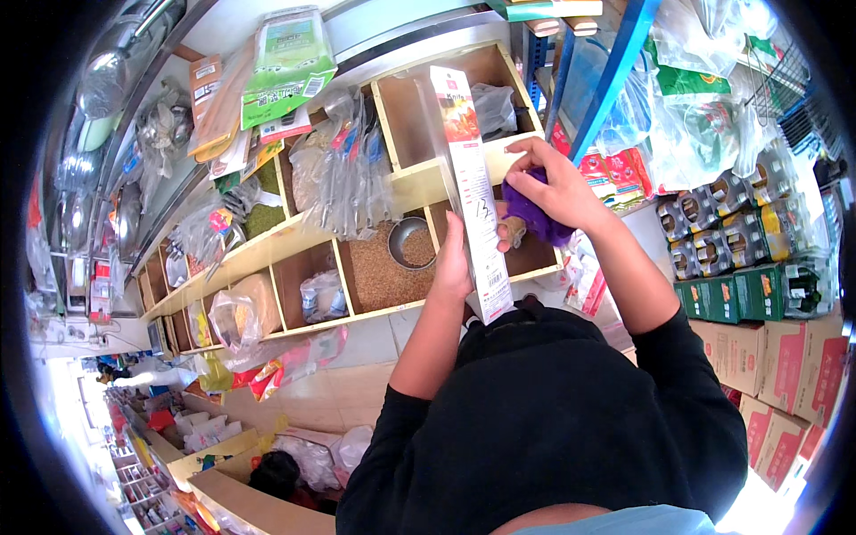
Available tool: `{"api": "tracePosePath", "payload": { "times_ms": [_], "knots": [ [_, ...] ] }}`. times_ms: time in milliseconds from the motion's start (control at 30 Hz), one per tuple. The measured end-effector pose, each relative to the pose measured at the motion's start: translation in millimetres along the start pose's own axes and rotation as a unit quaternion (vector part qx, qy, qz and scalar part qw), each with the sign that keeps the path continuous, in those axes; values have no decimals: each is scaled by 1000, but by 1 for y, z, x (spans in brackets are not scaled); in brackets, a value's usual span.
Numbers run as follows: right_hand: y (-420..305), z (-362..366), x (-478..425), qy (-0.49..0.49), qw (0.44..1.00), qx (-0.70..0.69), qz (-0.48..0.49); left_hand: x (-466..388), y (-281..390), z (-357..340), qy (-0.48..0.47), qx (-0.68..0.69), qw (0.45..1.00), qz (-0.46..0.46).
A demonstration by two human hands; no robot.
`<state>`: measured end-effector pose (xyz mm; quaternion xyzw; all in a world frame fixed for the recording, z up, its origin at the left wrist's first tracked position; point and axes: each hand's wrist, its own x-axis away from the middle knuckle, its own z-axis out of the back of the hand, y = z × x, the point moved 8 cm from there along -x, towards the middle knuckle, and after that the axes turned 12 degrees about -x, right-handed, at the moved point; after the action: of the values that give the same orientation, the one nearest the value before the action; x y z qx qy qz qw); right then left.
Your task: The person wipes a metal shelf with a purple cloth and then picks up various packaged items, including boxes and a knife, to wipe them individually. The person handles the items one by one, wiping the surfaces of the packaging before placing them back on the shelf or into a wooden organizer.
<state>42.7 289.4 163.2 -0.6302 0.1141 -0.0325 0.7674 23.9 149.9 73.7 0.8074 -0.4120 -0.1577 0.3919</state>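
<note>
A long, narrow knife package [471, 194] stands before me, its white card printed with a food picture, a barcode and a handwritten mark. My left hand [456, 261] grips it from the left, thumb along the edge and fingertips showing past the right edge. In my right hand [558, 184] is a bunched purple cloth [538, 210], held just right of the card. Something tan shows under the cloth; I cannot tell what. Beneath both hands is a wooden bin rack [421, 187] with compartments. One holds brown grain [374, 267] and a metal bowl [412, 244].
Wrapped utensils [354, 160] hang over the bins on the left, near a green package [287, 67]. A blue metal post [612, 83] rises close to my right hand. Bottled drinks [729, 224] and cartons [782, 401] are stacked at the right. A person's head [274, 473] shows at lower left.
</note>
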Motion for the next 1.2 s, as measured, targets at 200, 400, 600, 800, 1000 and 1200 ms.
{"api": "tracePosePath", "payload": {
  "times_ms": [200,400,600,800,1000,1200],
  "knots": [
    [9,-14,-27,-56,988,101,-105,4,-7,11,32,-119,992,-4],
    [15,-35,-35,-125,983,-10,-131,10,-4,14,63,-143,988,-9],
    [26,-37,-30,-105,980,-37,-163,17,-1,12,50,-80,996,7],
    [23,-37,-22,-122,972,-92,-180,20,-8,14,44,-20,998,44],
    [28,-39,-20,-99,976,-69,-181,22,-9,11,63,-59,996,30],
    [30,-30,-18,-39,986,66,-146,23,0,17,117,-160,980,-37]
  ]
}}
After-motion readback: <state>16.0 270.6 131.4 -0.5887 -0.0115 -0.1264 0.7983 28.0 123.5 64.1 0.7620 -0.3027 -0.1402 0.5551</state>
